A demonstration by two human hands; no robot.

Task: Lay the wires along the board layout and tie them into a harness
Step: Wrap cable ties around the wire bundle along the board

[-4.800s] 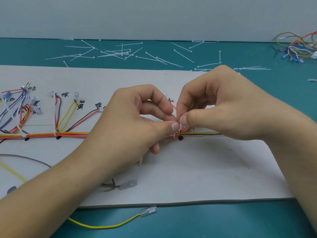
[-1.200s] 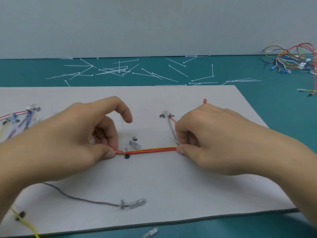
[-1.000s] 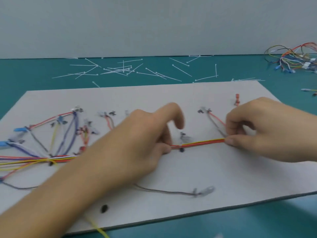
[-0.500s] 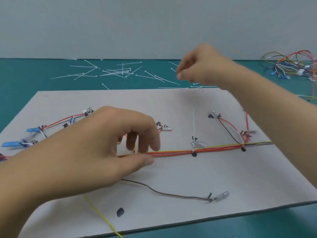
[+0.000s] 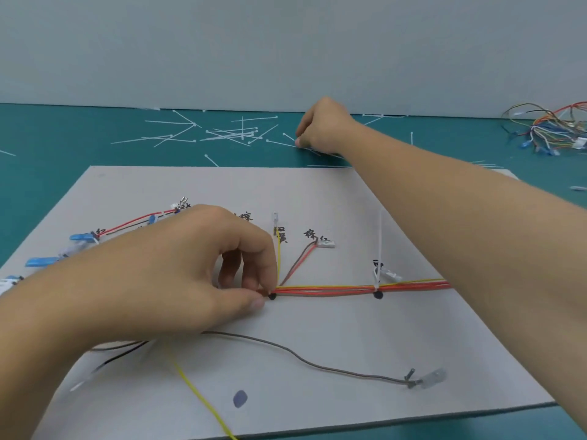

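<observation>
On the grey board point(image 5: 317, 354), a bundle point(image 5: 324, 289) of red, orange and yellow wires runs level from left to right along the layout line. The left hand point(image 5: 178, 281) has thumb and forefinger closed in a pinch and holds the bundle at a black dot point(image 5: 272, 296). Just beside that point a yellow branch point(image 5: 279, 262) and a brown-and-red pair point(image 5: 300, 260) rise toward written labels. Further right, one white tie point(image 5: 379, 242) is fitted round the bundle at a second dot point(image 5: 377, 294), with its tail pointing up the board. The right hand point(image 5: 324, 128) is off the board, its arm stretched across to the teal table point(image 5: 63, 138) behind. Its fingers are curled, knuckles up, with the thumb tip down among the loose ties point(image 5: 228, 133) scattered there — whether it has hold of one cannot be told. Below the bundle a brown wire point(image 5: 301, 357) lies loose, ending in a clear-sleeved terminal point(image 5: 432, 377). A yellow wire point(image 5: 203, 404) runs off the near edge. A tangle of spare wires point(image 5: 552, 131) sits at the table's far right.
</observation>
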